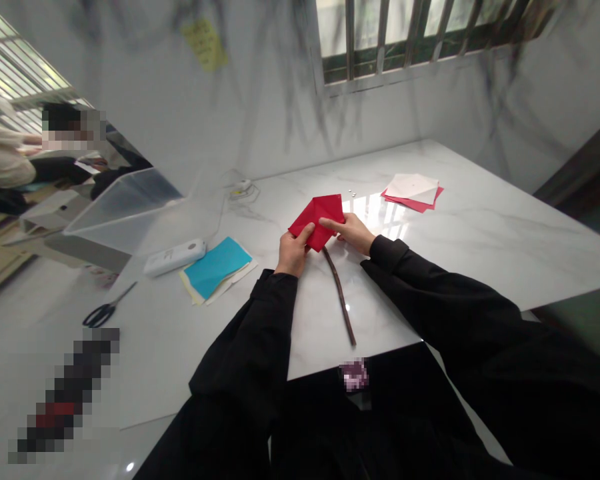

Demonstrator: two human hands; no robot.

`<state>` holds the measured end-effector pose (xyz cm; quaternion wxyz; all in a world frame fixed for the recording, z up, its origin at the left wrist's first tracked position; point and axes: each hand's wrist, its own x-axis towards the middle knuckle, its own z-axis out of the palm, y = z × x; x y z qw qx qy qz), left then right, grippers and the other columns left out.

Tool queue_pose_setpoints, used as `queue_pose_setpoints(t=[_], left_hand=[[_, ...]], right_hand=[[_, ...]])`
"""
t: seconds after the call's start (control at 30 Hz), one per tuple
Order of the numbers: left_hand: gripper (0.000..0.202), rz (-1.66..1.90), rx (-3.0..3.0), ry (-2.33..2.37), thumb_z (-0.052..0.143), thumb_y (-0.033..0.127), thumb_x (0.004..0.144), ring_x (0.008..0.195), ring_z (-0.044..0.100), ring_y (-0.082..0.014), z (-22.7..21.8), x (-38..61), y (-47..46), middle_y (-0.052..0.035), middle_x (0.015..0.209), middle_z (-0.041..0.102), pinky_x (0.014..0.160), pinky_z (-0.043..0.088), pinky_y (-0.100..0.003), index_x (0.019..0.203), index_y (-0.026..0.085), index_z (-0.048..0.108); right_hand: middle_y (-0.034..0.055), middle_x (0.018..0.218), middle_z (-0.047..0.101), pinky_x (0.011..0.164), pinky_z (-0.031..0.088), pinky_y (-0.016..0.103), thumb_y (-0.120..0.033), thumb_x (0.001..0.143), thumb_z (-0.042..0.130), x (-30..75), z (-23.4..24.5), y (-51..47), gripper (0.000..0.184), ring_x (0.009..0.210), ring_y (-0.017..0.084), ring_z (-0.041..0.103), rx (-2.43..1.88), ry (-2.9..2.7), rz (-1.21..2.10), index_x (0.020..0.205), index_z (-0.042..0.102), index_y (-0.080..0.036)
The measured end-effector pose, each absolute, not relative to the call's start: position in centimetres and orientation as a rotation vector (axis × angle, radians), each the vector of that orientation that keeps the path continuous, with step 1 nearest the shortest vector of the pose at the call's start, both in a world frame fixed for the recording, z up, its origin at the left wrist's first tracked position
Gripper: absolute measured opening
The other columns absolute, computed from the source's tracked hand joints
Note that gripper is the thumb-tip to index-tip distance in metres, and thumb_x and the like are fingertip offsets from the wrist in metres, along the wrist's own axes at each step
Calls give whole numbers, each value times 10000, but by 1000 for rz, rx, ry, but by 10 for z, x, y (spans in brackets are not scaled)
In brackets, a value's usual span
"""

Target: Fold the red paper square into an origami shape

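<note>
The place looks like a craft or activity room rather than a home. A large white marble-look table (pixel 480 227) carries sheets of coloured paper: a blue and cream stack (pixel 215 268), a red and white stack (pixel 414 191), plus scissors (pixel 107 308). Pale marbled walls, a barred window (pixel 405 33) and another person (pixel 10 160) seated at the far left suggest a shared workspace.

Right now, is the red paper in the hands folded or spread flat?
Folded: the red paper shows angled flaps and creases, pinched between the left hand and right hand above the table.
</note>
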<state>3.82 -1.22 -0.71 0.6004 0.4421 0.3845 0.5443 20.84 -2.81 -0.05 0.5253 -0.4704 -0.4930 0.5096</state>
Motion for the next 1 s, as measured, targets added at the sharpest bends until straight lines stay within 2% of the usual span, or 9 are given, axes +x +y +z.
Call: queue_pose_setpoints(t=[0.1,0.2,0.4,0.57,0.77,0.9,1.0], left_hand=[[511,1264,994,912,943,422,618,1040,755,-287,-6,32,-8,-115,1010,801,870,630,-369,981,140,717],[475,1220,1028,882,917,417,654,1043,754,-288,-5,28,-5,-119,990,795,881,629,-371,977,140,705],[453,1183,1020,859,907,380,662,1029,755,-304,-3,28,-8,-126,957,791,899,631,-398,972,120,703],[453,1178,1013,856,918,351,629,1051,749,-310,-3,29,-9,-114,927,791,938,618,-415,950,110,706],[493,1159,1064,859,933,368,607,1083,735,-317,-5,30,-8,-125,955,797,985,585,-438,966,96,731],[527,1105,1155,837,941,425,613,1058,737,-320,-9,29,-8,-123,952,799,973,578,-438,980,96,754],[542,1084,1203,832,941,450,618,1024,742,-309,-12,29,-8,-121,947,801,956,580,-429,988,96,763]], right_hand=[[32,822,643,568,398,254,-797,804,658,214,6,-25,600,663,138,531,-1056,-981,1331,915,644,-207],[40,808,647,599,438,270,-820,841,592,221,7,-22,608,682,154,558,-1018,-915,1415,894,623,-215],[5,765,624,610,410,239,-633,872,712,220,3,-20,450,692,127,549,-1029,-967,1517,845,618,-194],[19,859,689,609,423,222,-681,855,707,222,2,-21,494,745,129,594,-984,-973,1525,958,676,-199],[37,906,747,594,451,206,-651,773,813,224,-3,-22,515,751,129,641,-960,-1113,1544,1002,751,-193],[49,941,789,753,546,249,-570,731,887,222,-6,-23,484,835,163,710,-877,-1241,1548,1000,794,-178],[71,982,807,851,575,294,-520,730,908,222,-7,-24,458,870,183,737,-836,-1291,1537,1003,812,-165]])
